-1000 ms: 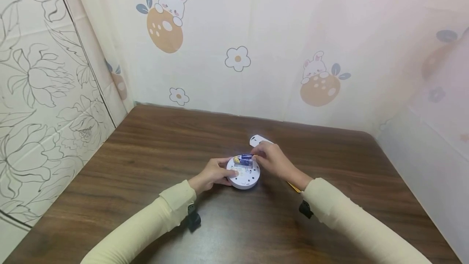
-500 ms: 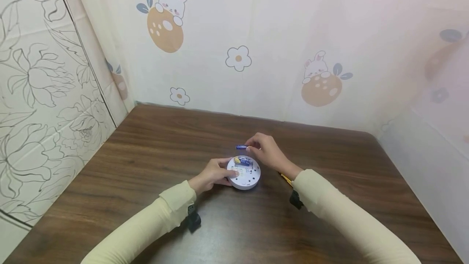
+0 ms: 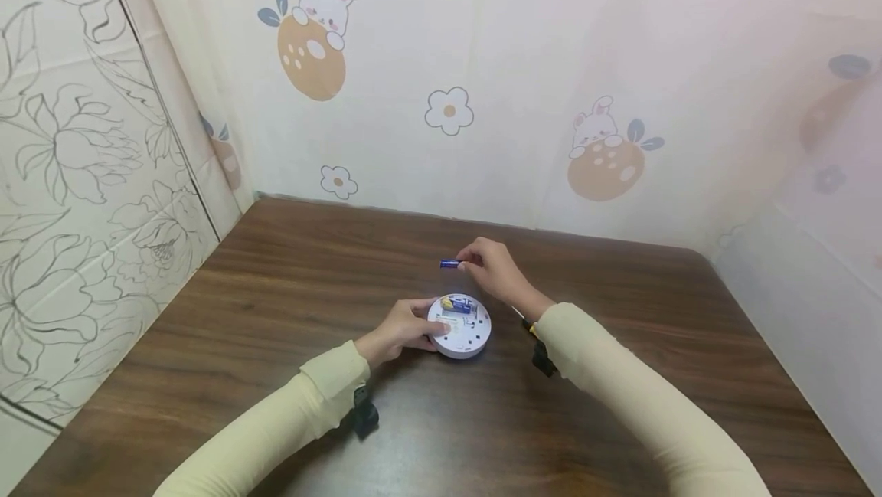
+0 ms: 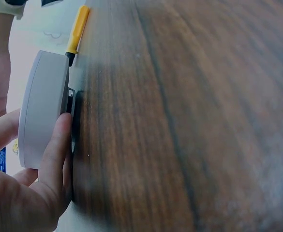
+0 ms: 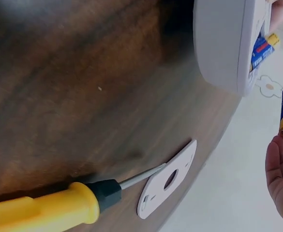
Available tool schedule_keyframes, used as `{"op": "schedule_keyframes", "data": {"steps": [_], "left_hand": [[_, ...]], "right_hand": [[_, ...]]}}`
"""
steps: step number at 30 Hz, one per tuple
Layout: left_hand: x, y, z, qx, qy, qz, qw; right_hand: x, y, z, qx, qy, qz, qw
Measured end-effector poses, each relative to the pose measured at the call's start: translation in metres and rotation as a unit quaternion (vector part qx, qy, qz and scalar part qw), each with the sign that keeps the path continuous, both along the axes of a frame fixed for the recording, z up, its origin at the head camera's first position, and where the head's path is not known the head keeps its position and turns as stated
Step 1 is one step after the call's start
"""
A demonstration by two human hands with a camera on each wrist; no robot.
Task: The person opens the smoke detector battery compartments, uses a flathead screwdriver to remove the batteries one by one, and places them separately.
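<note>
My left hand (image 3: 403,325) grips a round white device (image 3: 460,344), thumb on its upper face and fingers around the side and underneath. Its battery compartment is uncovered, and a blue-and-yellow battery (image 5: 262,53) sits tilted in it, one end sticking up in the right wrist view. Beyond the device, my right hand (image 3: 492,267) pinches a second blue battery (image 3: 449,263) by its yellow end between thumb and fingertips. That battery is in the air, apart from the device.
A yellow-handled screwdriver (image 5: 49,210) lies on the brown wooden table (image 3: 310,267) right of the device, partly under my right forearm. Its tip reaches a white oblong plate (image 5: 168,180) with a hole, hidden behind my right hand in the head view. A patterned curtain hangs behind.
My right hand has lifted one battery out of the device's compartment and carried it away toward the table's back edge. The left hand and the device have hardly moved.
</note>
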State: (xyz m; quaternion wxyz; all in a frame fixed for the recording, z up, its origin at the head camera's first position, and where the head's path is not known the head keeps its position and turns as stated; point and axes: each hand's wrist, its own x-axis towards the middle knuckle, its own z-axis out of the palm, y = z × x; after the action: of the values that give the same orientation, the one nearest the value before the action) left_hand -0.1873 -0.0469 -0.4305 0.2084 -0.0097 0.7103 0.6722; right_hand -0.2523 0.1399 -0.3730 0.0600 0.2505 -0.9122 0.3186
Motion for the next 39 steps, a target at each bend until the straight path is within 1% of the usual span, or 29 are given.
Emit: {"op": "schedule_keyframes", "data": {"steps": [8,12,22,27,30,39], "left_hand": [[-0.001,0.000,0.000,0.008,0.001,0.003,1.0000],[-0.001,0.000,0.000,0.007,0.001,0.004,1.0000],[-0.002,0.001,0.000,0.007,-0.003,0.005,1.0000],[-0.002,0.001,0.001,0.010,-0.003,0.006,0.9999],[-0.003,0.001,0.002,0.011,-0.001,0.004,0.9999],[-0.001,0.002,0.001,0.023,0.002,0.006,0.9997]], "right_hand": [[-0.017,-0.005,-0.001,0.005,0.006,-0.010,0.9999],[-0.023,-0.007,-0.003,0.010,-0.006,-0.017,0.9998],[-0.040,-0.008,-0.018,0.014,-0.021,-0.024,0.9994],[-0.047,-0.010,-0.024,0.011,-0.012,-0.015,0.9997],[-0.049,-0.011,-0.028,0.013,-0.009,-0.020,0.9997],[-0.051,-0.012,-0.038,0.046,-0.021,-0.035,0.9981]]}}
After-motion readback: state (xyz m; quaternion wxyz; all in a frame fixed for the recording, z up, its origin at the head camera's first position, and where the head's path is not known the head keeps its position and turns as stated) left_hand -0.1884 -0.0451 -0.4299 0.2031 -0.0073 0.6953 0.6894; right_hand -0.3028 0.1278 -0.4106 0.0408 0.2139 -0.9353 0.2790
